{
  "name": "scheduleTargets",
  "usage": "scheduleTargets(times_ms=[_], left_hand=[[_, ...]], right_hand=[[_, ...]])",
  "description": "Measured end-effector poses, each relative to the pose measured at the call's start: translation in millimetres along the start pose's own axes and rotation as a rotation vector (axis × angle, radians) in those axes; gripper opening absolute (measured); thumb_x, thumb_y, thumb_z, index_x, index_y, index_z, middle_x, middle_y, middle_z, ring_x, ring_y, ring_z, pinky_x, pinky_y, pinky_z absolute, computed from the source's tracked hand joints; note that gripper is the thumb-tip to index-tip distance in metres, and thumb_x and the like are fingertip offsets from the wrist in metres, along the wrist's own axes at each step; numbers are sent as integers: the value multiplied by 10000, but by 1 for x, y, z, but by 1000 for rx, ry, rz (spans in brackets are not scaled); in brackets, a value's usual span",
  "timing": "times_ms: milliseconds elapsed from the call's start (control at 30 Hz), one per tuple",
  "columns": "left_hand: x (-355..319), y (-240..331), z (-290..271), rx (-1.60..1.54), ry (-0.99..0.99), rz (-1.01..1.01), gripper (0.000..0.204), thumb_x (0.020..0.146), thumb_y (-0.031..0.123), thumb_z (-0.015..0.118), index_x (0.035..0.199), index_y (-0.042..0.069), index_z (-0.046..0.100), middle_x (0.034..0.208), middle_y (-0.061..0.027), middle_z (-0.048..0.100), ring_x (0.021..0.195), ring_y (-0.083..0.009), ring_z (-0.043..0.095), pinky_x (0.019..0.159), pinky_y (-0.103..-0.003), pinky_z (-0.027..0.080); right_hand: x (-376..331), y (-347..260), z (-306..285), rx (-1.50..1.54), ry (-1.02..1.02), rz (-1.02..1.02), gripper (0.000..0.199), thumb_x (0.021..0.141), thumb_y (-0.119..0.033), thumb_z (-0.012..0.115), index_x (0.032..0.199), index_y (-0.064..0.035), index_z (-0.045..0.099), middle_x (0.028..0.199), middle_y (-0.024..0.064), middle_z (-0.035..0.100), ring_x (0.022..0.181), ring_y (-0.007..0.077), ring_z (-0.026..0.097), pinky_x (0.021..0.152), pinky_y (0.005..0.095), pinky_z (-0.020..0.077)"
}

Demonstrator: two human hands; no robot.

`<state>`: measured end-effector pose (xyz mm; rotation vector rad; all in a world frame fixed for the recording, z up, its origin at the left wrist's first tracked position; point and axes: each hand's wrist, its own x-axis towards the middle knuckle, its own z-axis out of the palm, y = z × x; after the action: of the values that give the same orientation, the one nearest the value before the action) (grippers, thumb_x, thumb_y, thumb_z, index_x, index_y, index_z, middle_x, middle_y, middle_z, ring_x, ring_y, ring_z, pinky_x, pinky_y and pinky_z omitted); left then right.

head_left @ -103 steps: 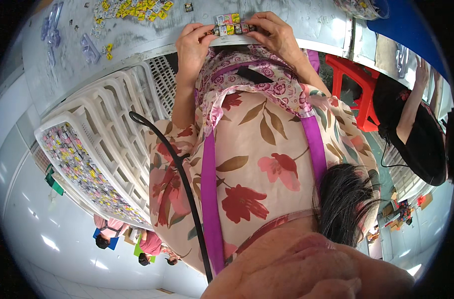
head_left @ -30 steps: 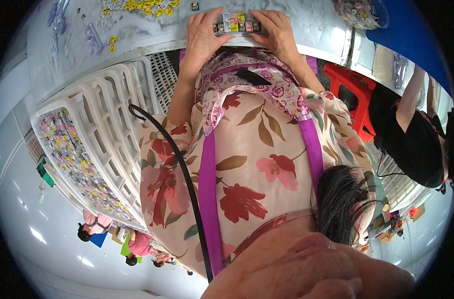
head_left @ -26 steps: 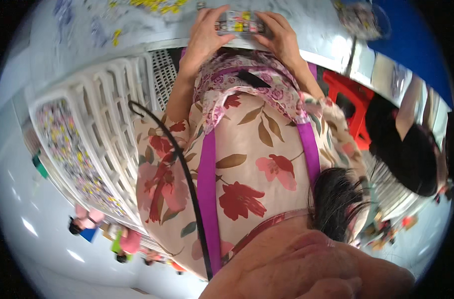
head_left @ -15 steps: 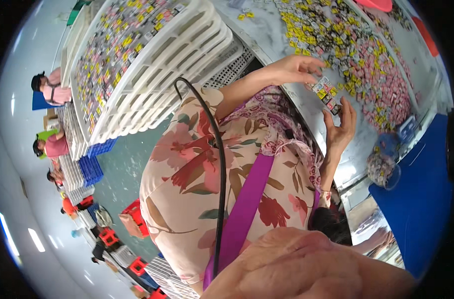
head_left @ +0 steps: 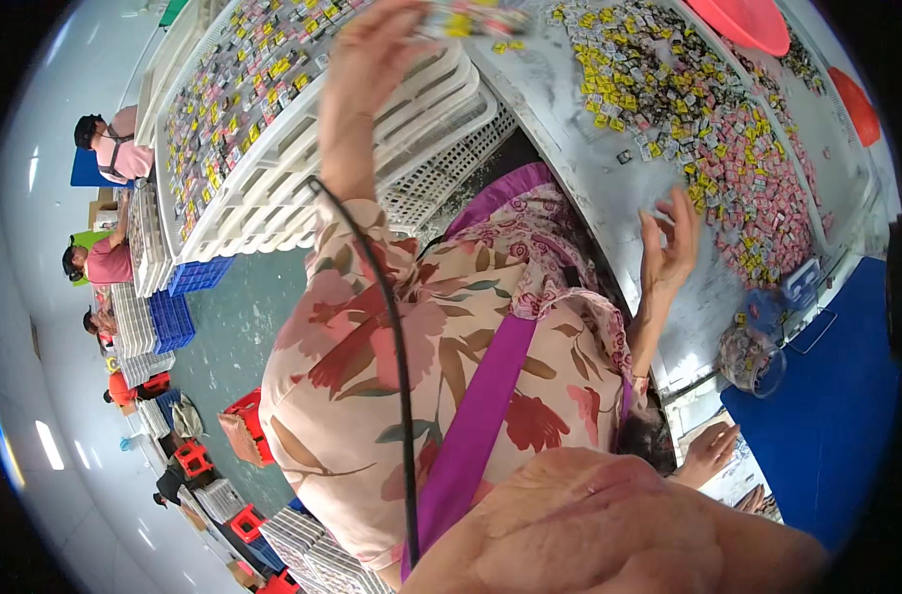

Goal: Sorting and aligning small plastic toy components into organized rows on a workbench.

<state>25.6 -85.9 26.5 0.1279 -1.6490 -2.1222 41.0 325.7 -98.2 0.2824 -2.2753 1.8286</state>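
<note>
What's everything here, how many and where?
Blocks: count unclear from blur, partly yellow, in left hand
Loose pieces: too many to count, yellow, pink, black, white, on grey table
Baskets: several, white, stacked upper left
Bowl: one, pinkish red, top right
Tub: one, clear, right
Surface: one, blue, lower right
Cord: one, black, centre
Crates: several, blue, left
Stools: several, red, lower left
Other people: several, mixed clothing, left and lower right
Shirt: one, cream floral, centre
Left hand: one, bare, top
Right hand: one, bare, over table
</note>
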Motion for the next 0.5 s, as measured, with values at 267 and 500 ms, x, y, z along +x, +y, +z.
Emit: scheduleTargets(times_ms=[267,500], left_hand=[[16,47,-107,275,260,179,248,1000,-9,617,1222,-114,656,1225,-202,684,1069,-236,686,889,-433,657],[17,45,-114,699,318,129,270,958,150,706,1199,39,754,1016,-64,747,881,-183,707,817,-361,596]], right_hand=[[-44,70,-37,-194,21,204,416,961,-159,720,1356,-45,650,1393,130,607,1011,179,674,823,310,573],[-47,88,-47,-206,60,223,383,965,-147,709,1327,-29,667,1313,124,647,978,173,671,833,302,560]])
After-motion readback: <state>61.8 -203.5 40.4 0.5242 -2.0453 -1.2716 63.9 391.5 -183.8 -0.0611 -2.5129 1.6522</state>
